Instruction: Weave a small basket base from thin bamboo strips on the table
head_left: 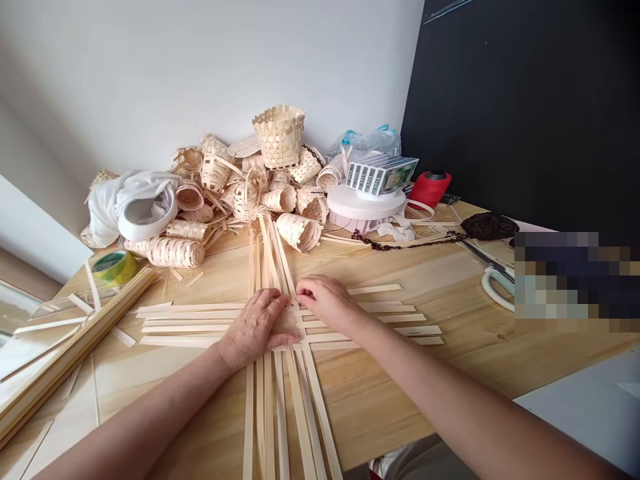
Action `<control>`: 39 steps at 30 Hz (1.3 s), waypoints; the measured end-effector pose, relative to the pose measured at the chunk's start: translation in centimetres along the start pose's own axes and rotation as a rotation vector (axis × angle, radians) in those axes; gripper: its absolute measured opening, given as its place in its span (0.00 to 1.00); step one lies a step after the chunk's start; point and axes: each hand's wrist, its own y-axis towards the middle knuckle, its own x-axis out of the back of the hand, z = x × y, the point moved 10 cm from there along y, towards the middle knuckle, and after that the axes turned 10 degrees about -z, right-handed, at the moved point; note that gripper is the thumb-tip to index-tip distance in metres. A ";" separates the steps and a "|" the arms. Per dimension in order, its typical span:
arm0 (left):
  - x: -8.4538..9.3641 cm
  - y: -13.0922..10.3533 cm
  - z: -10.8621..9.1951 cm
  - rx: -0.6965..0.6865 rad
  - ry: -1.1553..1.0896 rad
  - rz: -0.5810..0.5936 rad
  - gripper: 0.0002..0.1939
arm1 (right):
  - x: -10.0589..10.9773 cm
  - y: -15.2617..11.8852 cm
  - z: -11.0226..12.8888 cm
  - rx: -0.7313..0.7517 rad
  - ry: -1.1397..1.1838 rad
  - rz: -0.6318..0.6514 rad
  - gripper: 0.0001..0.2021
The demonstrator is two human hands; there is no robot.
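Note:
Long, thin wooden strips cross on the tabletop. One set [255,413] runs lengthwise toward me, and another set [420,330] lies crosswise, woven through it near the middle. My left hand [257,323] rests on the crossing from the left, thumb spread away from the fingers, pressing on the strips. On the other side, my right hand [327,303] has its fingers curled and pinched at a lengthwise strip [285,260] at the crossing's upper right. Both hands partly cover the woven part.
Woven baskets [280,137] are heaped against the wall. Nearby are a white cloth [107,207], green tape [116,267], a white turntable [367,203] bearing boxes [380,175], red thread [431,189] and scissors [497,283]. A strip bundle [70,353] lies left.

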 end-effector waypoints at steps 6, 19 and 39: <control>0.1 0.2 0.3 0.040 -0.005 -0.020 0.30 | -0.4 0.2 -0.6 -0.006 0.127 -0.019 0.08; -0.2 0.3 0.6 0.079 -0.018 0.004 0.28 | -0.3 -0.3 -0.1 0.031 0.132 -0.006 0.09; 0.3 0.3 0.8 0.086 0.171 -0.008 0.32 | -0.6 0.4 0.0 0.087 0.123 -0.045 0.09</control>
